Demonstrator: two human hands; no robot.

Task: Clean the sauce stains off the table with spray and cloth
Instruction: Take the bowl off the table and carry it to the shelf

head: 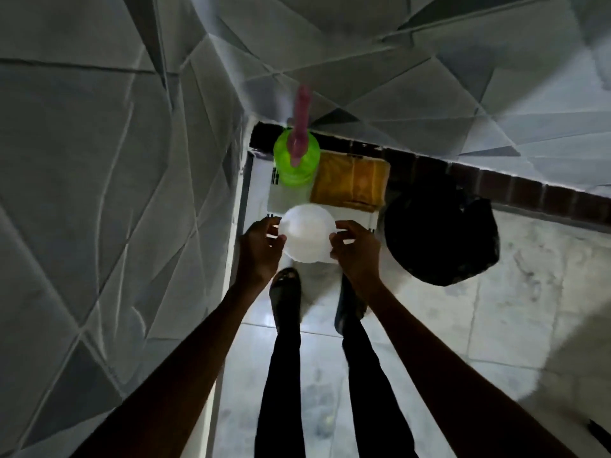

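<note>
I look straight down in a dim tiled corner. Both hands hold a round white plastic container [306, 232] above a small white table [358, 217]. My left hand [260, 247] grips its left rim and my right hand [355, 249] grips its right rim, fingers curled. Behind it on the table stands a green spray bottle [296, 166] with a pink trigger head [301, 117]. A folded orange-yellow cloth [351, 180] lies beside the bottle on the right.
A black plastic bag [441, 236] sits on the floor right of the table. Grey patterned tile walls close in on the left and back. My legs and feet [286, 292] stand on pale floor tiles [496, 309].
</note>
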